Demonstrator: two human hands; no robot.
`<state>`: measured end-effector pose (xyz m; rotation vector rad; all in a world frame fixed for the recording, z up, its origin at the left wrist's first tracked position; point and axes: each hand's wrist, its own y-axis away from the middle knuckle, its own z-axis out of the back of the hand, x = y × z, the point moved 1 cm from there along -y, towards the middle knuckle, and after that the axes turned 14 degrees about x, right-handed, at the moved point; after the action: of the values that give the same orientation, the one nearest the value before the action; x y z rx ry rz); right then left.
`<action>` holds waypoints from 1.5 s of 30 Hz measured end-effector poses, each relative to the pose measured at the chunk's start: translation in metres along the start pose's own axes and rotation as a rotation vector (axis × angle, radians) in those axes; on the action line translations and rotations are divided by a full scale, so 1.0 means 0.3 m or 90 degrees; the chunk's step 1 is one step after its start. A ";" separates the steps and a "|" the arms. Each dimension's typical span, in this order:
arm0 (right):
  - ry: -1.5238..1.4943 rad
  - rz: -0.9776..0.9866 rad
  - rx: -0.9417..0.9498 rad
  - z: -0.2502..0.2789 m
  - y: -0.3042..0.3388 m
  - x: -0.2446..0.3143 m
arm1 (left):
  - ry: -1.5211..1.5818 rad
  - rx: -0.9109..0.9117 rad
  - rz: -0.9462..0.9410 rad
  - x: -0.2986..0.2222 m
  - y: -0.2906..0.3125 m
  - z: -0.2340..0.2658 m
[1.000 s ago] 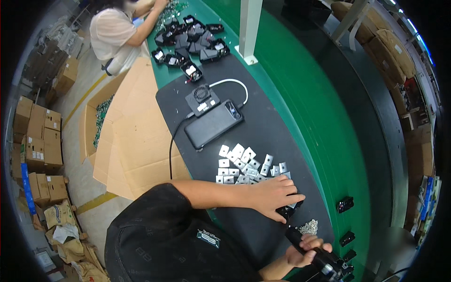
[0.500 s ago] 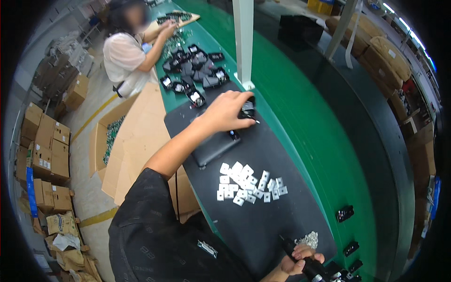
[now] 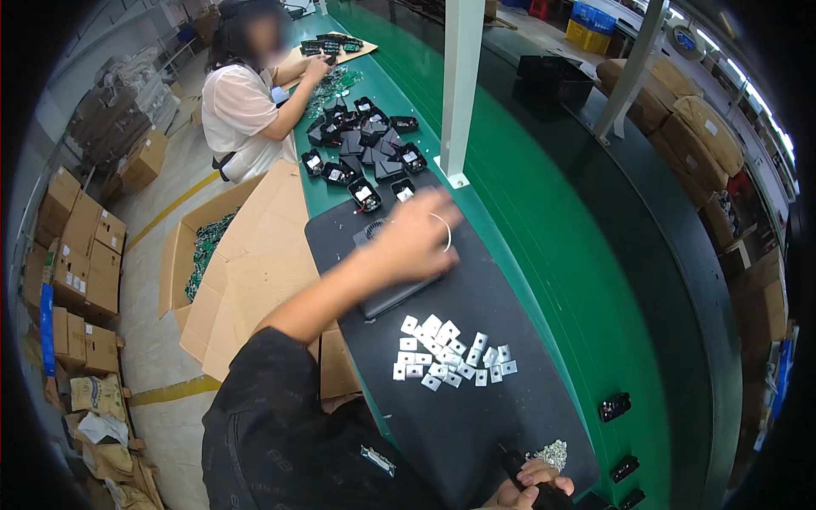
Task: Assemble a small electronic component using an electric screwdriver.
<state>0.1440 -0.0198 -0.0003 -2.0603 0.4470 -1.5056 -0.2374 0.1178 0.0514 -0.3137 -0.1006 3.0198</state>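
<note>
My left hand (image 3: pixel 416 234) is smeared by motion over the far part of the dark mat (image 3: pixel 459 416), so its grip is hidden. A thin white curved strand (image 3: pixel 447 231) shows at its fingers. Under the hand and wrist lies a flat black casing (image 3: pixel 387 302), partly covered. Just beyond stands an open black housing (image 3: pixel 404 189) with a white part inside. At the near end, my right hand (image 3: pixel 540 486) is closed around a black electric screwdriver (image 3: pixel 512 463), its tip pointing away from me. Beside it lies a heap of small silvery screws (image 3: pixel 552 453).
Silvery square plates (image 3: pixel 438 348) with holes lie mid-mat. Black housings (image 3: pixel 365 140) crowd the green bench, where a co-worker (image 3: pixel 246 110) handles parts. A white post (image 3: pixel 459 93) rises at the mat's far edge. More housings (image 3: pixel 614 406) line the right. An open carton (image 3: pixel 183 263) stands left.
My left hand, which held a black housing, has drawn back nearer. An open black housing now shows beyond it. The right hand still grips the screwdriver; the whole view has shifted slightly.
</note>
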 end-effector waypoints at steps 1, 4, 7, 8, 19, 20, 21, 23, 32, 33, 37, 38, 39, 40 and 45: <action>-0.004 0.004 0.003 0.000 -0.002 0.004 | 0.089 0.042 -0.123 -0.087 0.034 -0.027; 0.000 -0.003 0.011 0.009 -0.009 0.009 | 0.117 0.090 -0.223 -0.290 0.192 -0.227; 0.004 -0.021 0.032 0.003 -0.018 0.017 | 0.109 0.080 -0.165 -0.333 0.224 -0.296; 0.011 -0.023 0.035 0.004 -0.017 0.019 | 0.117 0.078 -0.167 -0.341 0.226 -0.300; 0.068 0.020 -0.008 -0.012 -0.029 -0.009 | 0.246 0.029 -0.265 -0.335 0.224 -0.318; 0.053 0.009 -0.028 -0.018 -0.043 -0.010 | 0.255 0.047 -0.252 -0.341 0.225 -0.314; 0.037 -0.001 -0.048 -0.021 -0.050 -0.007 | 0.264 0.066 -0.239 -0.350 0.227 -0.307; 0.031 -0.014 -0.075 -0.017 -0.056 -0.010 | 0.281 0.090 -0.227 -0.371 0.222 -0.280; 0.052 0.021 -0.073 0.019 -0.044 0.014 | 0.280 0.095 -0.218 -0.397 0.211 -0.312; 0.045 0.031 -0.049 0.046 -0.029 0.032 | 0.299 0.092 -0.231 -0.394 0.214 -0.323; 0.082 0.063 -0.147 0.079 -0.049 0.097 | 0.322 0.066 -0.209 -0.391 0.227 -0.321; 0.098 0.057 -0.149 0.095 -0.044 0.098 | 0.318 0.057 -0.217 -0.388 0.231 -0.325; 0.117 0.053 -0.153 0.111 -0.046 0.098 | 0.320 0.061 -0.219 -0.391 0.223 -0.318; 0.129 0.039 -0.156 0.123 -0.044 0.092 | 0.317 0.056 -0.228 -0.396 0.217 -0.311; 0.129 0.036 -0.135 0.191 -0.032 0.084 | 0.286 0.092 -0.324 -0.439 0.176 -0.287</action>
<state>0.2059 -0.0129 0.0116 -2.0384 0.7668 -1.7031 -0.0964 0.0558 -0.0101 -0.8012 0.0667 2.3767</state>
